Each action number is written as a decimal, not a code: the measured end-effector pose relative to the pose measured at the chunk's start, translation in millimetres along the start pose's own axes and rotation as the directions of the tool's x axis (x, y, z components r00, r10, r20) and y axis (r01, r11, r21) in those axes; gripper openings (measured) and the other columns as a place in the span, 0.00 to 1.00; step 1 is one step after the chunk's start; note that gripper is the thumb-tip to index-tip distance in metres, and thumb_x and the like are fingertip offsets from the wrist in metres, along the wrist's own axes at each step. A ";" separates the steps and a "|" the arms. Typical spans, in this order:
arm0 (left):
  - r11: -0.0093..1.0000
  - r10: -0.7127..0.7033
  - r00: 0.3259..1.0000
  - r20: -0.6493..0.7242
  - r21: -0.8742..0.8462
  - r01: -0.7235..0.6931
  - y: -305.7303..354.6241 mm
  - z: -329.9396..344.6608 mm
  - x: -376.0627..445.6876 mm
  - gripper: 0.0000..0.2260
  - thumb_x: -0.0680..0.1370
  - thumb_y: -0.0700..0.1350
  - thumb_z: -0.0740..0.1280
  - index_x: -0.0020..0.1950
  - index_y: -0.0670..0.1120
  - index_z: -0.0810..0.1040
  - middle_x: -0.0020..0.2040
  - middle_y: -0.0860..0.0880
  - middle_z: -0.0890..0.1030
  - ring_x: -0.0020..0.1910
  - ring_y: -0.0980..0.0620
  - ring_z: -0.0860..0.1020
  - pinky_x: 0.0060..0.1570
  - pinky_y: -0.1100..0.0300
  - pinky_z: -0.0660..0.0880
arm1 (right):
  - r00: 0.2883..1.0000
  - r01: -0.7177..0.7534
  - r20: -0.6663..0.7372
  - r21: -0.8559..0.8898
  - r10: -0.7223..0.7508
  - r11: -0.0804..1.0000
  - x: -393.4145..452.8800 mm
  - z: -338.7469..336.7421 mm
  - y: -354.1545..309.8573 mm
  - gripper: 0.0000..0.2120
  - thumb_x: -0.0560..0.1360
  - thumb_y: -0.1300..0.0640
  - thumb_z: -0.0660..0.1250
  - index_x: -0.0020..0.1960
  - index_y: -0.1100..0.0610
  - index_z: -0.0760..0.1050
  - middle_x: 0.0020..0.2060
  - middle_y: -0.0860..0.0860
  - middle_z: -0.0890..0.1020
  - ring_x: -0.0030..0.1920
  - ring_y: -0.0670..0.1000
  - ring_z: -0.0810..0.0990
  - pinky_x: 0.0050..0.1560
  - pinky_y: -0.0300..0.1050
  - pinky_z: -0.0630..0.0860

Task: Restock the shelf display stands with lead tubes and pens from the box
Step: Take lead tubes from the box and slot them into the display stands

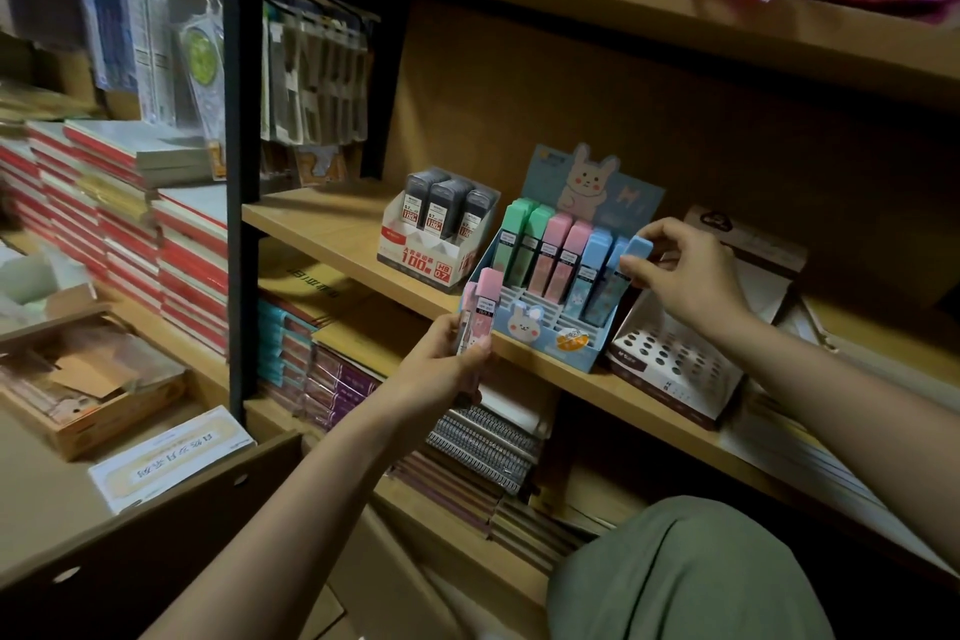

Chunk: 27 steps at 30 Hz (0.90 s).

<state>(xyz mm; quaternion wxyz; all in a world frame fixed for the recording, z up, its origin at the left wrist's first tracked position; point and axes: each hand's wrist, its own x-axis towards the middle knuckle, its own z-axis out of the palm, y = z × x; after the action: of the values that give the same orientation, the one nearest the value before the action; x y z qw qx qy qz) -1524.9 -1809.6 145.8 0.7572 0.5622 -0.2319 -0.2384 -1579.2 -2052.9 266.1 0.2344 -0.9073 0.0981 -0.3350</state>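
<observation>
The right hand pinches a blue-capped lead tube by its cap over the rabbit display stand, while the left hand grips pink tubes; they look light, rigid and slick, best held at the cap.

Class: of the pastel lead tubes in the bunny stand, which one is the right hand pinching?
The blue tube at the far right; the right hand pinches its cap, unlike the untouched green and pink ones.

Bunny-print display stand sits on the wooden shelf, back row holding upright lead tubes: two green, two pink, then blue. One more blue-capped tube is at the row's right end, pinched at the top. A couple of pink tubes are held just in front of the stand's left corner.
</observation>
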 end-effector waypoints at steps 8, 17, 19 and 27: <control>1.000 0.031 0.999 -0.007 0.002 -0.031 -2.3 -5.8 0.8 0.11 0.80 0.45 0.64 0.63 0.52 0.71 0.51 0.47 0.80 0.41 0.56 0.78 0.37 0.64 0.75 | 0.998 0.059 0.016 -0.141 -0.057 0.988 4.8 6.5 9.9 0.16 0.69 0.58 0.78 0.52 0.53 0.75 0.44 0.49 0.80 0.41 0.42 0.78 0.39 0.32 0.71; 0.998 0.067 0.998 0.014 -0.020 -0.067 1.4 -6.4 3.8 0.13 0.80 0.44 0.65 0.64 0.53 0.72 0.46 0.53 0.82 0.41 0.57 0.79 0.40 0.63 0.77 | 0.991 0.122 -0.025 -0.233 -0.131 0.965 1.4 19.5 13.9 0.12 0.69 0.59 0.77 0.48 0.56 0.75 0.48 0.51 0.74 0.47 0.52 0.76 0.43 0.35 0.69; 0.997 0.073 0.997 0.037 -0.013 -0.072 2.3 -6.5 3.7 0.13 0.80 0.45 0.65 0.64 0.53 0.72 0.45 0.56 0.83 0.42 0.57 0.80 0.41 0.62 0.77 | 0.995 0.084 -0.039 -0.224 -0.095 0.971 -0.8 16.8 12.6 0.13 0.71 0.57 0.76 0.52 0.56 0.77 0.51 0.51 0.73 0.47 0.50 0.75 0.43 0.33 0.69; 0.994 0.071 0.990 0.121 -0.096 -0.059 4.9 -8.0 4.0 0.23 0.71 0.50 0.72 0.65 0.54 0.73 0.51 0.50 0.82 0.48 0.52 0.79 0.48 0.57 0.76 | 0.964 0.023 0.255 0.187 -0.072 0.982 -27.4 40.8 -55.0 0.15 0.73 0.49 0.74 0.58 0.47 0.77 0.46 0.44 0.82 0.38 0.45 0.83 0.35 0.35 0.80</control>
<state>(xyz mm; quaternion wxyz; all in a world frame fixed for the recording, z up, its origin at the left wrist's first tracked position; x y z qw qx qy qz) -1516.4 -1804.9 148.7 0.7738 0.5028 -0.2855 -0.2587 -1572.1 -1981.2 250.6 0.3191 -0.9203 0.0136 -0.2260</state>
